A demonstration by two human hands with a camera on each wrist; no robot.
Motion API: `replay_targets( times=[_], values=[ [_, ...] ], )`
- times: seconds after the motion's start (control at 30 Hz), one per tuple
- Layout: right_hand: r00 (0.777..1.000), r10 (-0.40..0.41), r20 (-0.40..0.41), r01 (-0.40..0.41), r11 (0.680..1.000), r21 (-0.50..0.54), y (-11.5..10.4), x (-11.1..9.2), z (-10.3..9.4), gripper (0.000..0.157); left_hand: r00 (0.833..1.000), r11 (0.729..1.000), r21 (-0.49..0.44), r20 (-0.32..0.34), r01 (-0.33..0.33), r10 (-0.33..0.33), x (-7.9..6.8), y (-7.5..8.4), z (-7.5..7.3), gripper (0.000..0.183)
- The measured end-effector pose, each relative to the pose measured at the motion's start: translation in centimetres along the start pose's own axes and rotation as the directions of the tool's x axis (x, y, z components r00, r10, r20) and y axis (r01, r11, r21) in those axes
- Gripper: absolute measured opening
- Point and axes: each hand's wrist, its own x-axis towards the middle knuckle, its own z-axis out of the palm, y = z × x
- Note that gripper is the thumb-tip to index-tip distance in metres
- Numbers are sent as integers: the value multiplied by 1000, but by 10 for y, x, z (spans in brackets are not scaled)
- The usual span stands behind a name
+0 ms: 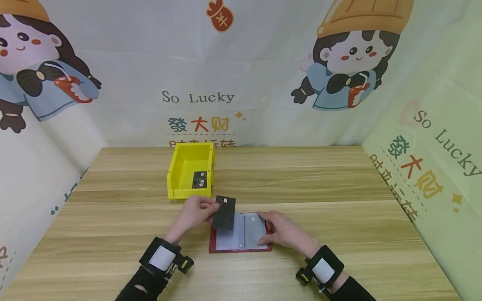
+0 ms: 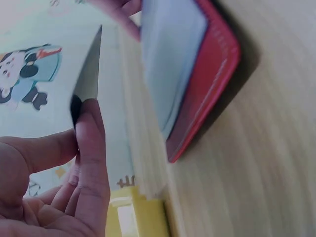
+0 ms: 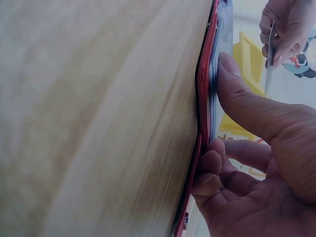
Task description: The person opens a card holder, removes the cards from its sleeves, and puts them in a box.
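Note:
A black card (image 1: 224, 214) is pinched between the thumb and fingers of my left hand (image 1: 196, 212), held above the left page of an open card holder. The card holder (image 1: 212, 246) has a red cover and clear plastic sleeves, and it lies on the table. My right hand (image 1: 283, 229) grips its right edge, thumb on the sleeves (image 3: 224, 29) and fingers at the side, as the right wrist view shows. In the left wrist view the black card (image 2: 89, 79) appears nearly edge-on, apart from the red cover (image 2: 217, 74).
A yellow bin (image 1: 190, 195) stands behind the card holder to the left, with another black card (image 1: 199, 180) marked "Vip" inside. The wooden table (image 1: 324, 179) meets printed cloth (image 1: 263, 83) at its back and sides.

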Motion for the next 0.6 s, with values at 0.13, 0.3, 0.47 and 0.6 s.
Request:
replay_targets(
  times=[0.13, 0.3, 0.47, 0.6],
  values=[
    [1000, 4, 2, -4, 1000, 4, 0, 0, 0, 72, 998, 995, -83, 26, -52, 54, -2, 1, -12, 24],
    [1000, 1, 1, -1, 1000, 3, 0, 0, 0, 72, 997, 991, -114, 39, -65, 70, -2, -1, -24, 28],
    [1000, -1, 5, 0, 1000, 8, 0, 0, 0, 71, 997, 994, -83, 2, -74, 74, 2, -2, -36, 33],
    [1000, 0, 10, 0, 1000, 9, 0, 0, 0, 71, 996, 995, -56, -56, -78, 75, 5, -1, -44, 34]
  ],
)
